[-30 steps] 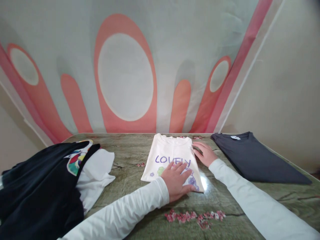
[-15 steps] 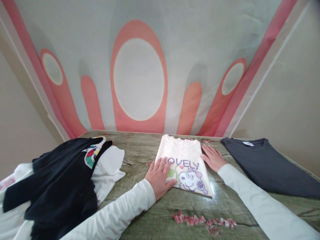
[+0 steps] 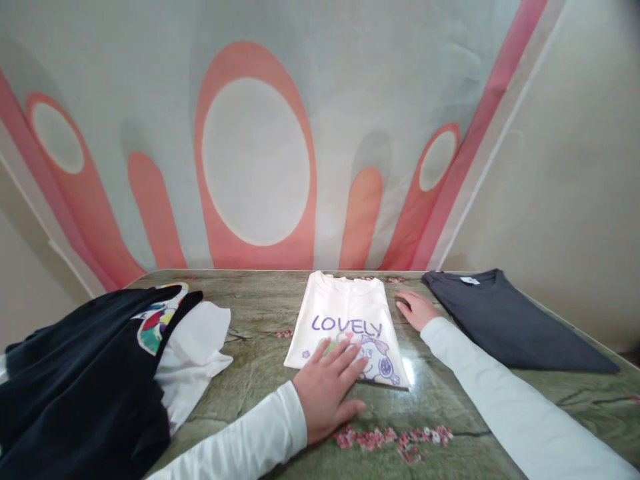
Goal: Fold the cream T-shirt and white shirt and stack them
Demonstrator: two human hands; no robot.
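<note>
A folded white T-shirt (image 3: 345, 313) with purple "LOVELY" lettering and a cartoon dog print lies in the middle of the table. My left hand (image 3: 327, 390) rests flat at its near edge, fingers spread, fingertips on the print. My right hand (image 3: 416, 309) lies on the table just right of the shirt, fingers curled slightly, holding nothing. Both arms wear white long sleeves.
A folded dark grey T-shirt (image 3: 505, 320) lies at the right. A heap of black and white clothes (image 3: 100, 373) with a colourful print fills the left. The green marbled table (image 3: 450, 407) has pink flower patterns. A wall hanging with orange shapes stands behind.
My left hand has slid back toward me, from the shirt's left side to its near edge. My right hand has moved off the shirt's right edge onto the table.
</note>
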